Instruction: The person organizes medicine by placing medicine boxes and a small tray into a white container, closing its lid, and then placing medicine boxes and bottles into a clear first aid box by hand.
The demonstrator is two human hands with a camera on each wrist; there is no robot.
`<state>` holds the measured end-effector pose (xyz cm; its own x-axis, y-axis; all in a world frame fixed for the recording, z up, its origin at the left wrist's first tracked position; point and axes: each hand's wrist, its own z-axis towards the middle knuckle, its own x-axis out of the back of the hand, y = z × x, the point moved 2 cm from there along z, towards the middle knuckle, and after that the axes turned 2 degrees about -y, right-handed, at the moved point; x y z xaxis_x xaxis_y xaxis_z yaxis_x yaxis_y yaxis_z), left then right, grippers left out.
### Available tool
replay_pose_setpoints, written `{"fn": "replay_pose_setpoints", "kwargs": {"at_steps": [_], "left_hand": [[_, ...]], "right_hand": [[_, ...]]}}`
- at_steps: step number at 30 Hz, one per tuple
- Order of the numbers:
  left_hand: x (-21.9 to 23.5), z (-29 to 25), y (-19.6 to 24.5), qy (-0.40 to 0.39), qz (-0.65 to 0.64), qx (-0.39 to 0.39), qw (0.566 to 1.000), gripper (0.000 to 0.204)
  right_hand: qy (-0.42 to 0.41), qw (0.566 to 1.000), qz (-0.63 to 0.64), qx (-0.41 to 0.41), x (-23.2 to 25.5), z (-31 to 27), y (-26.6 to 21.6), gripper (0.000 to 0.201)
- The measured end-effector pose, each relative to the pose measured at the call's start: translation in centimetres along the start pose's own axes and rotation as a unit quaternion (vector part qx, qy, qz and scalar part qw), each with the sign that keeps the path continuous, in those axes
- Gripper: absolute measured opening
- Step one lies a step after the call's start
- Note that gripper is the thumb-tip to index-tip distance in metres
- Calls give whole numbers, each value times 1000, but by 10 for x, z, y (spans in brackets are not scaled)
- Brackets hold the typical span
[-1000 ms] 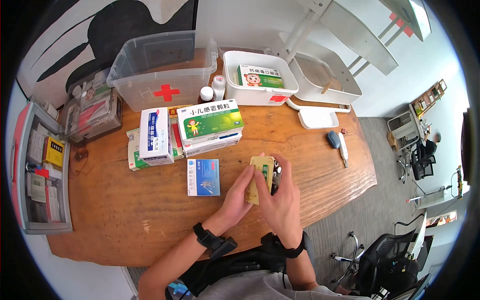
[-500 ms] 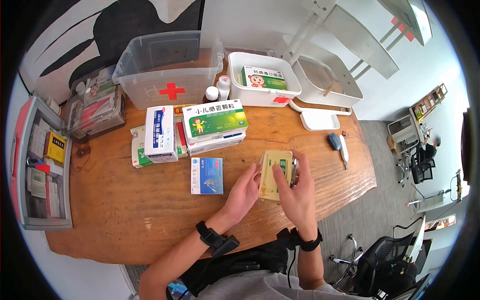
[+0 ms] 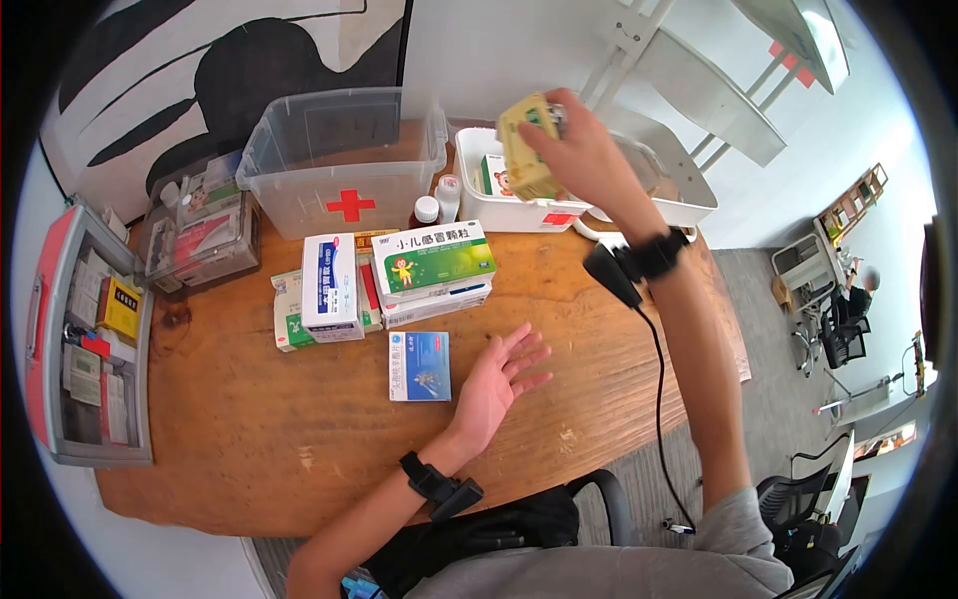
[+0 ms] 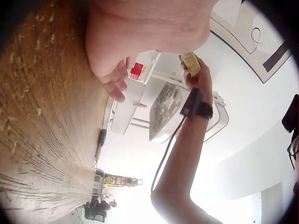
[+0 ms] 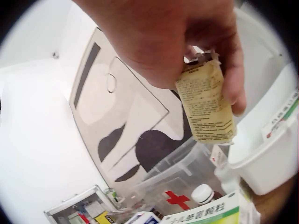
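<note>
My right hand (image 3: 591, 155) grips a yellow medicine box (image 3: 523, 160), raised over the white bin (image 3: 509, 213) at the back of the table. In the right wrist view, small print covers the box's side (image 5: 208, 107), and its end by the fingers looks torn, with something dark inside. A green-and-white medicine box (image 3: 493, 176) sits in the bin, partly hidden behind the yellow one. Above the wooden table, my left hand (image 3: 483, 397) has its fingers spread and holds nothing. Left of it lies a blue-and-white medicine box (image 3: 420, 366).
Stacked medicine boxes (image 3: 435, 262) stand mid-table, with two bottles (image 3: 426, 211) behind. A clear bin with a red cross (image 3: 289, 210) is farther back. At the left are a filled clear case (image 3: 205, 235) and an open-fronted first-aid cabinet (image 3: 140, 399). A cable (image 3: 659, 399) hangs from my right wrist.
My right hand has carried the yellow box up and away from me, from the front of the table to above the white bin. The left hand has let go of it and opened out.
</note>
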<state>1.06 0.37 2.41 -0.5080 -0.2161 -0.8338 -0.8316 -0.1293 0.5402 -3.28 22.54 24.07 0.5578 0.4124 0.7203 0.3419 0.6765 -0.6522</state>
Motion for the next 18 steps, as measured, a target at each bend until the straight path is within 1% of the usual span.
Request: {"fn": "replay_pose_setpoints", "kwargs": {"at_steps": [1, 2, 4, 5, 7, 9, 11, 13, 14, 16, 18], "left_hand": [[0, 0, 0, 2, 1, 2, 1000, 68], [-1, 0, 1, 0, 4, 0, 1000, 68], [0, 0, 0, 6, -8, 9, 1000, 64], [1, 1, 0, 6, -6, 4, 1000, 64], [5, 3, -4, 0, -10, 7, 1000, 59], [6, 4, -5, 0, -11, 1, 1000, 55], [4, 3, -4, -5, -8, 4, 1000, 55], [5, 3, -4, -6, -7, 0, 1000, 55], [5, 3, -5, -10, -3, -1, 1000, 55], [5, 3, -5, -12, -1, -3, 1000, 55], [5, 3, -5, -13, 3, -5, 1000, 56]], "right_hand": [[-15, 1000, -12, -2, -11, 19, 10, 58], [-11, 1000, -11, 0, -20, 36, 21, 58], [-55, 996, -74, -11, -42, 66, 43, 60], [-54, 996, -73, -6, -51, 76, 53, 60], [-75, 986, -146, 15, -67, 92, 71, 64], [-91, 985, -147, 17, -81, 97, 82, 65], [-106, 983, -151, 15, -89, 97, 79, 67], [-83, 984, -156, 14, -95, 98, 77, 65], [-85, 984, -157, 15, -99, 99, 76, 65], [-81, 978, -192, 1, -107, 101, 78, 58], [-84, 973, -213, 10, -114, 103, 86, 55]]}}
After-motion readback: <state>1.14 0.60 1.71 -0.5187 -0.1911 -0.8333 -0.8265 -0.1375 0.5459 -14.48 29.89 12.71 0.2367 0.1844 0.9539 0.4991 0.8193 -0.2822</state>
